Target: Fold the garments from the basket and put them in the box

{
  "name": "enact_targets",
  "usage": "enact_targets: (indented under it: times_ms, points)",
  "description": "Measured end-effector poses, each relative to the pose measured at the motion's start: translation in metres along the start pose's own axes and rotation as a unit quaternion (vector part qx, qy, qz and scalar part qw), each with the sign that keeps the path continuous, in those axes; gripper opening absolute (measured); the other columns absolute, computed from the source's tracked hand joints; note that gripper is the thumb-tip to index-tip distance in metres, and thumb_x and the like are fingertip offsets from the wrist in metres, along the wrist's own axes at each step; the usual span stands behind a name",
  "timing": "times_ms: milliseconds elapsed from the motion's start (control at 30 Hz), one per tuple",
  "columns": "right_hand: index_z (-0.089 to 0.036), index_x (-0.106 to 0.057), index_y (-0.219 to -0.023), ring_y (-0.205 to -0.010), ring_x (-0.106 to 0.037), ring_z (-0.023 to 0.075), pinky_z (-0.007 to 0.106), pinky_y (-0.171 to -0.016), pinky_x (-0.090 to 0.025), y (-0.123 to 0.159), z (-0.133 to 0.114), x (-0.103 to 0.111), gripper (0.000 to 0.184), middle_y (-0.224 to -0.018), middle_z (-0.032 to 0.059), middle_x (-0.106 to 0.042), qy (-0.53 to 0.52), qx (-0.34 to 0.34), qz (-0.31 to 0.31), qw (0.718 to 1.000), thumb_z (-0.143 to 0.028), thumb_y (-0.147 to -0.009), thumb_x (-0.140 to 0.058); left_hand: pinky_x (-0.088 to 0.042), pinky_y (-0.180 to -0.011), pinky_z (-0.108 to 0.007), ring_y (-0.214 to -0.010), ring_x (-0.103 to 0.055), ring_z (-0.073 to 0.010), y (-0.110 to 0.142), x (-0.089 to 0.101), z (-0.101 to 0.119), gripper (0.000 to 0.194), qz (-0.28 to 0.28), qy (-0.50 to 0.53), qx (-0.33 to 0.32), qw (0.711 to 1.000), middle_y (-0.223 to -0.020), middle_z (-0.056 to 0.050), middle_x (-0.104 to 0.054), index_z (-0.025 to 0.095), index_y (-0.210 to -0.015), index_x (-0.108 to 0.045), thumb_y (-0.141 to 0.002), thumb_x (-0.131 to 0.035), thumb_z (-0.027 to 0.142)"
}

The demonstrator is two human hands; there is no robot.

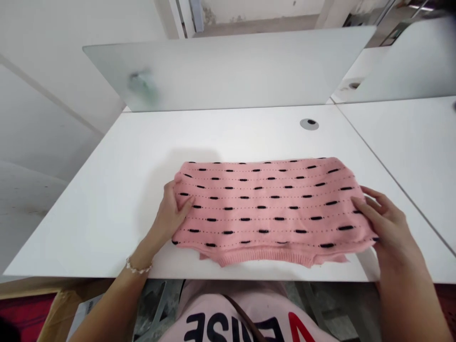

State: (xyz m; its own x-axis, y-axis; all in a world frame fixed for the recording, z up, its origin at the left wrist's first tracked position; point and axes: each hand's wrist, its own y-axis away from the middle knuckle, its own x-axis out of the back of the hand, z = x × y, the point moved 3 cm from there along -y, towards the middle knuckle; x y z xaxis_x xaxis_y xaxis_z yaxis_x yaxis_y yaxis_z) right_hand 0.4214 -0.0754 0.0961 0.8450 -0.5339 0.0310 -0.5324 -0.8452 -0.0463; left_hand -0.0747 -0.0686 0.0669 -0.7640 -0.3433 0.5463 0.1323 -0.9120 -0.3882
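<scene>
A folded pink knit sweater with short black dashes lies across the front of the white desk. Its ribbed edge faces me, close to the desk's front edge. My left hand grips the sweater's left side, thumb on top and the other fingers tucked behind the cloth. At the right side, my right hand pinches the fabric the same way, with the thumb on top and some fingertips hidden beneath. A beaded bracelet circles my left wrist.
A frosted glass panel stands along the back of the white desk. A round grey cable grommet sits at the back right. Another desk adjoins on the right. A cardboard box stands below at the left.
</scene>
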Motion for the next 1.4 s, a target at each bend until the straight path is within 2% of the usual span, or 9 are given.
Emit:
enact_targets:
  times_ms: [167, 233, 400, 633, 833, 967, 1100, 1233, 1400]
  points:
    - [-0.021, -0.076, -0.113, -0.080, -0.068, 0.0191, 0.022, -0.063, -0.057, 0.007, 0.035, 0.023, 0.068, -0.106, 0.0132, -0.072, -0.049, -0.052, -0.012, 0.997, -0.047, -0.053, -0.095, -0.036, -0.116, -0.065, -0.145, -0.034, -0.0386, -0.003, 0.007, 0.028, 0.058, 0.004, -0.202, -0.146, 0.968, -0.151, -0.020, -0.035, 0.019, -0.145, -0.036, -0.097, -0.055, 0.044]
    - [-0.022, -0.076, -0.113, -0.086, -0.070, 0.0207, 0.022, -0.068, -0.059, 0.016, 0.042, 0.029, 0.065, -0.107, 0.0126, -0.072, -0.049, -0.042, -0.031, 0.997, -0.050, -0.058, -0.092, -0.035, -0.118, -0.061, -0.147, -0.033, -0.0356, -0.004, 0.000, 0.052, 0.053, -0.049, -0.220, -0.211, 0.951, -0.155, -0.018, -0.036, 0.021, -0.147, -0.036, -0.100, -0.049, 0.043]
    - [-0.023, -0.073, -0.118, -0.103, -0.070, 0.0294, 0.034, -0.078, -0.061, 0.038, 0.053, 0.031, 0.057, -0.118, 0.0147, -0.069, -0.042, -0.033, -0.075, 0.996, -0.064, -0.078, -0.073, -0.017, -0.128, -0.056, -0.157, -0.018, -0.0284, -0.012, -0.053, 0.111, 0.057, -0.252, -0.213, -0.382, 0.863, -0.166, -0.012, -0.029, 0.020, -0.158, -0.026, -0.107, -0.032, 0.044]
    - [-0.029, -0.070, -0.115, -0.103, -0.069, 0.0327, 0.040, -0.073, -0.058, 0.048, 0.057, 0.019, 0.059, -0.125, 0.0181, -0.064, -0.039, 0.000, -0.077, 0.996, -0.068, -0.071, -0.077, 0.004, -0.128, -0.056, -0.159, -0.007, -0.0275, -0.028, -0.128, 0.102, 0.071, -0.276, -0.204, -0.416, 0.842, -0.169, -0.008, -0.017, 0.021, -0.163, -0.016, -0.104, -0.030, 0.057]
    - [-0.023, -0.070, -0.099, -0.078, -0.066, 0.0240, 0.035, -0.065, -0.055, 0.063, 0.029, -0.006, 0.047, -0.095, 0.0093, -0.067, -0.039, 0.017, 0.047, 0.998, -0.032, -0.056, -0.087, 0.002, -0.128, -0.056, -0.158, -0.014, -0.0265, -0.024, -0.126, 0.099, 0.063, -0.282, -0.133, -0.386, 0.868, -0.169, -0.008, -0.022, 0.024, -0.159, -0.030, -0.104, -0.036, 0.054]
    - [-0.020, -0.069, -0.104, -0.080, -0.062, 0.0193, 0.032, -0.071, -0.052, 0.068, 0.003, -0.029, 0.046, -0.095, 0.0072, -0.065, -0.071, 0.106, 0.064, 0.990, -0.025, -0.060, -0.081, -0.029, -0.123, -0.051, -0.144, -0.043, -0.0245, -0.040, -0.107, 0.103, 0.048, -0.334, 0.045, -0.290, 0.896, -0.153, -0.009, -0.050, 0.024, -0.144, -0.052, -0.104, -0.042, 0.049]
    - [-0.017, -0.068, -0.117, -0.090, -0.061, 0.0189, 0.032, -0.078, -0.051, 0.079, -0.026, -0.053, 0.057, -0.102, 0.0082, -0.064, -0.097, 0.178, 0.056, 0.978, -0.022, -0.062, -0.082, -0.050, -0.106, -0.045, -0.124, -0.060, -0.0248, -0.063, -0.091, 0.097, 0.042, -0.294, 0.215, -0.146, 0.920, -0.136, -0.013, -0.061, 0.019, -0.125, -0.063, -0.102, -0.047, 0.049]
    - [-0.018, -0.064, -0.127, -0.101, -0.062, 0.0210, 0.036, -0.089, -0.052, 0.106, -0.050, -0.080, 0.061, -0.113, 0.0086, -0.064, -0.081, 0.234, 0.042, 0.968, -0.024, -0.069, -0.081, -0.050, -0.107, -0.044, -0.126, -0.059, -0.0243, -0.072, -0.075, 0.105, 0.037, -0.306, 0.298, -0.093, 0.900, -0.138, -0.011, -0.061, 0.021, -0.115, -0.062, -0.102, -0.047, 0.052]
    - [-0.025, -0.054, -0.141, -0.113, -0.062, 0.0252, 0.043, -0.092, -0.058, 0.150, -0.058, -0.131, 0.057, -0.131, 0.0107, -0.059, 0.033, 0.322, -0.052, 0.945, -0.027, -0.086, -0.071, -0.058, -0.097, -0.044, -0.118, -0.065, -0.0265, -0.068, -0.049, 0.132, 0.053, -0.356, 0.362, -0.073, 0.858, -0.129, -0.014, -0.066, 0.022, -0.129, -0.055, -0.101, -0.038, 0.063]
